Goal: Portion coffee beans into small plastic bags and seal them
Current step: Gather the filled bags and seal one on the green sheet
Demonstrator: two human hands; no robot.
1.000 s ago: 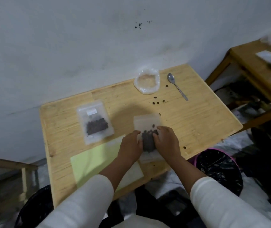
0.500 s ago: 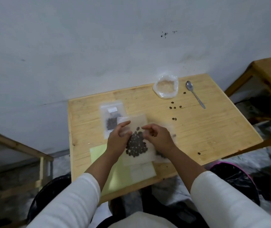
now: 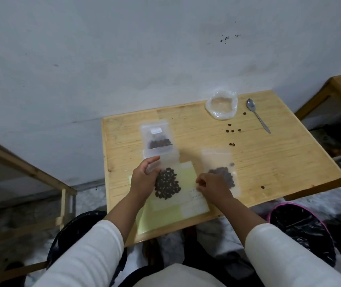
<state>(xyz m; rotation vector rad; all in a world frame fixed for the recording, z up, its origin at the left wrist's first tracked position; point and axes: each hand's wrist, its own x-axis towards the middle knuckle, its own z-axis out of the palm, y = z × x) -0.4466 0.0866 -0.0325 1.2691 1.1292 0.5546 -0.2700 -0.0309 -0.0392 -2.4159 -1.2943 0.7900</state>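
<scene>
Three small clear bags of coffee beans lie on the wooden table (image 3: 269,162). A labelled bag (image 3: 157,139) sits at the back left. In front of it, a middle bag (image 3: 168,184) rests on a pale green sheet (image 3: 165,216). My left hand (image 3: 144,180) pinches this bag's left edge. A third bag (image 3: 221,172) lies to the right. My right hand (image 3: 212,187) is beside the third bag's lower left corner, fingers curled, with nothing visible in them.
An open clear plastic bag (image 3: 221,106) and a metal spoon (image 3: 257,117) lie at the table's back right, with loose beans (image 3: 232,130) scattered near them. A pink-rimmed bin (image 3: 302,230) with a black liner stands to the right, and another black-lined bin (image 3: 76,230) to the left. Other wooden tables flank both sides.
The bag I held with both hands has moved left onto the green sheet. My right hand has come off it and shifted right, next to another filled bag.
</scene>
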